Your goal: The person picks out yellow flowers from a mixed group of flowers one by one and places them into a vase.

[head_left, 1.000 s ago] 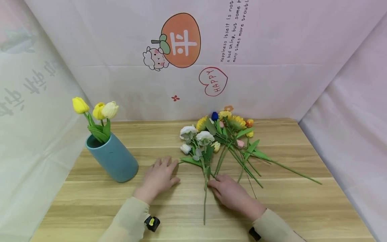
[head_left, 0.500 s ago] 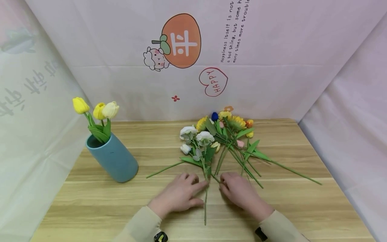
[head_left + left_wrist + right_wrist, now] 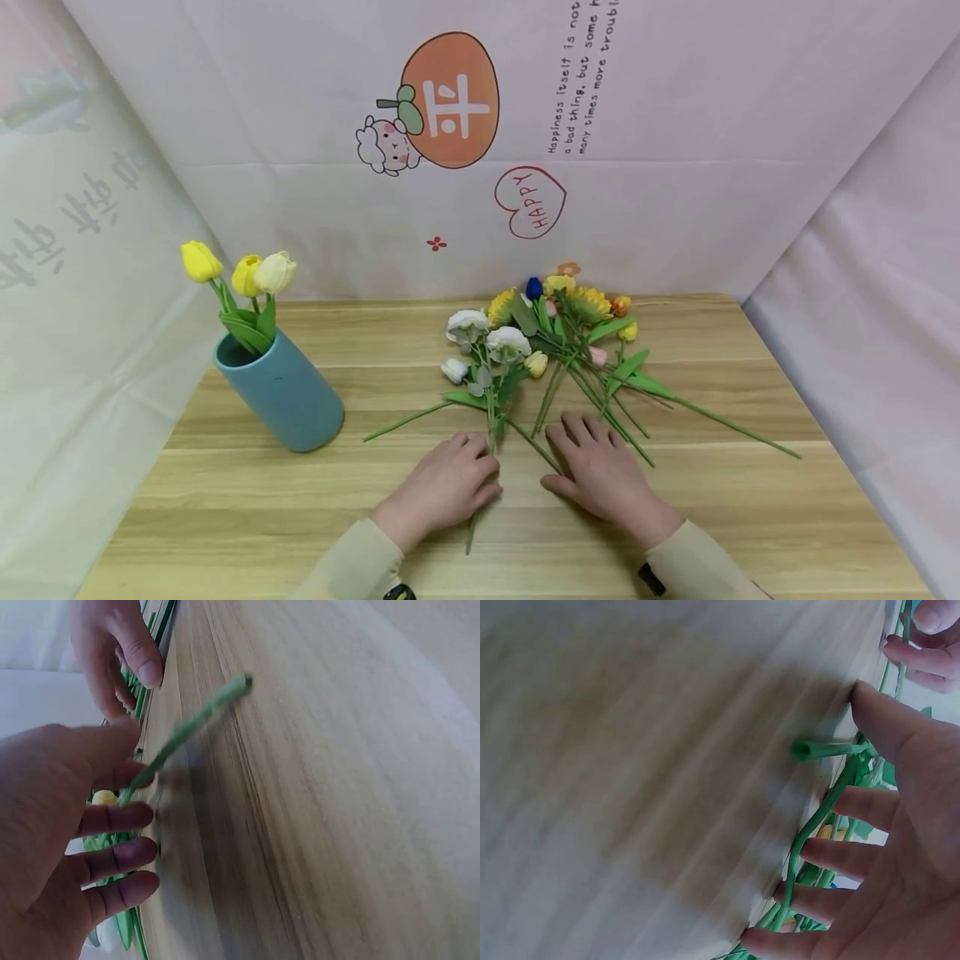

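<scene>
Behind the wood-grain tabletop (image 3: 225, 517) hangs a white backdrop (image 3: 675, 217) printed with an orange fruit (image 3: 450, 100), a sheep-like figure (image 3: 387, 146) at its lower left, black lettering (image 3: 575, 100) to its right and, lower, a red HAPPY heart (image 3: 530, 202); pale side cloth (image 3: 97, 350) at left shows faint grey characters (image 3: 32, 250).

A wood-grain table (image 3: 225, 533) carries a blue vase (image 3: 288, 396) — and, farther right, loose flowers (image 3: 536, 364).
</scene>
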Demonstrator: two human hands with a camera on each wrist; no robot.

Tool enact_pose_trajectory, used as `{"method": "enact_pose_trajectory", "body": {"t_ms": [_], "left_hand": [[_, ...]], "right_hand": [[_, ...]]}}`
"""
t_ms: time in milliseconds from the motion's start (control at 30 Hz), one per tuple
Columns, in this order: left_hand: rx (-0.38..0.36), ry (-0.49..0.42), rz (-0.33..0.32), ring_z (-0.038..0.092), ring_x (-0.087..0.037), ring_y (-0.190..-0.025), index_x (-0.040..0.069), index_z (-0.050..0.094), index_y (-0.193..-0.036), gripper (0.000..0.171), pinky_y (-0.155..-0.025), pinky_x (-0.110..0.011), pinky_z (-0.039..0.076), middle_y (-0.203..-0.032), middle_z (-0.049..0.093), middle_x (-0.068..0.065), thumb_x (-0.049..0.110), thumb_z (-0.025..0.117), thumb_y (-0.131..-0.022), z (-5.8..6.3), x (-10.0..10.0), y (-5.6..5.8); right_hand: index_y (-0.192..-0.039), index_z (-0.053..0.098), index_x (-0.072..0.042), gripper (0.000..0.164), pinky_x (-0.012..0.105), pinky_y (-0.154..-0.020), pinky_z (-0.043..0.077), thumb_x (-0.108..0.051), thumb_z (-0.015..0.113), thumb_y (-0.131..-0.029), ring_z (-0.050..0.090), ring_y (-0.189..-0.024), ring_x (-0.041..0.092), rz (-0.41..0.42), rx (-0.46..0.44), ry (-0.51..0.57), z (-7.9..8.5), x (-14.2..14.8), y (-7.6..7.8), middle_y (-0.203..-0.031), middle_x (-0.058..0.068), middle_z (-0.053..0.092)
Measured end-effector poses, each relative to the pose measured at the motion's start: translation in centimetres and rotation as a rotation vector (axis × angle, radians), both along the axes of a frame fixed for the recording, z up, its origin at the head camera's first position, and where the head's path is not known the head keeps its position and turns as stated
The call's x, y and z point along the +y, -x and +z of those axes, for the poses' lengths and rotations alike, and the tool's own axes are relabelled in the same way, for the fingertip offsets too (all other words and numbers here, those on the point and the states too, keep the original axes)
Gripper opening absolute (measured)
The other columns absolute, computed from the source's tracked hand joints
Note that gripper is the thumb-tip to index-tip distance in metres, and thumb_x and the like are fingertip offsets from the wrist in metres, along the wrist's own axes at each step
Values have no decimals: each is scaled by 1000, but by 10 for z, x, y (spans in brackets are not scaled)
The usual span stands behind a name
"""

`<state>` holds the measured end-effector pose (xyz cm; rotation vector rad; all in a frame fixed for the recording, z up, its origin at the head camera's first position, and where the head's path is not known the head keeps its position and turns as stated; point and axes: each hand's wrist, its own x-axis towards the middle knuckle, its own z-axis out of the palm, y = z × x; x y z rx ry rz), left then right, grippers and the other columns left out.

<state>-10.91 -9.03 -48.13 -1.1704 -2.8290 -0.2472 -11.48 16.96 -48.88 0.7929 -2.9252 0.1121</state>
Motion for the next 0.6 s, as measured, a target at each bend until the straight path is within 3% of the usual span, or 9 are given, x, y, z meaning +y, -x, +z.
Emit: {"method": "enact_pose_trajectory", "body": {"t_ms": [133,233,433,600], "left_hand": [[21,-52,73,57,-15,-81,16,69,-90,9,-67,-32,55,-93,59,2,25,69,-89,2,-2,1],[25,-97,132,60,-17,-77,13,70,-93,7,-61,-32,57,-88,62,0,17,68,-89,4,-6,2],[5,-134,233,63,-21,-74,9,63,-116,30,-56,-33,57,-94,68,-7,7,68,-86,11,-16,5],[-34,-139,324,63,-24,-75,5,59,-114,42,-56,-34,56,-100,67,-11,-7,69,-75,18,-26,7]], "right_hand": [[-135,50,-14,72,65,-90,43,-62,63,-83,41,-124,44,-2,-32,-27,1,0,-1,-138,17,45],[-136,50,-14,72,65,-90,43,-62,63,-83,41,-124,45,5,-32,-30,1,0,-1,-138,17,44],[-138,49,-14,72,65,-91,42,-61,61,-85,40,-126,46,7,-54,-47,2,0,-1,-140,18,43],[-138,48,-13,72,66,-92,41,-60,62,-85,38,-127,47,3,-73,-33,4,0,-1,-142,19,42]]}}
